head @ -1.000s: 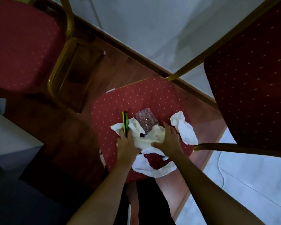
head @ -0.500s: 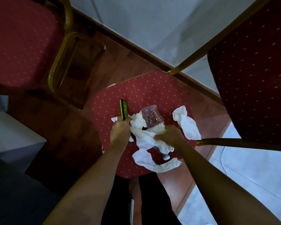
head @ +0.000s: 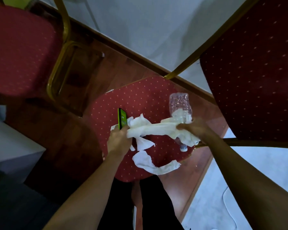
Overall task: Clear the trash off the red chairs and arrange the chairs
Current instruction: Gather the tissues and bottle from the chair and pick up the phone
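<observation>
Middle chair seat (head: 140, 103): red cloth with small light dots in rows.
Right chair back (head: 256, 72): dark red cloth with the same light dots.
Left chair seat (head: 18, 50): dark red with faint dots.
Chair frame (head: 56, 77): gold metal.
Crumpled paper tissue (head: 153, 130): white.
Crushed plastic bottle (head: 179, 103): clear, with a pale cap.
Flat phone (head: 122, 118): bright green edge, dark face.
Floor (head: 83, 83): brown wood.
Wall (head: 148, 22): pale grey.
</observation>
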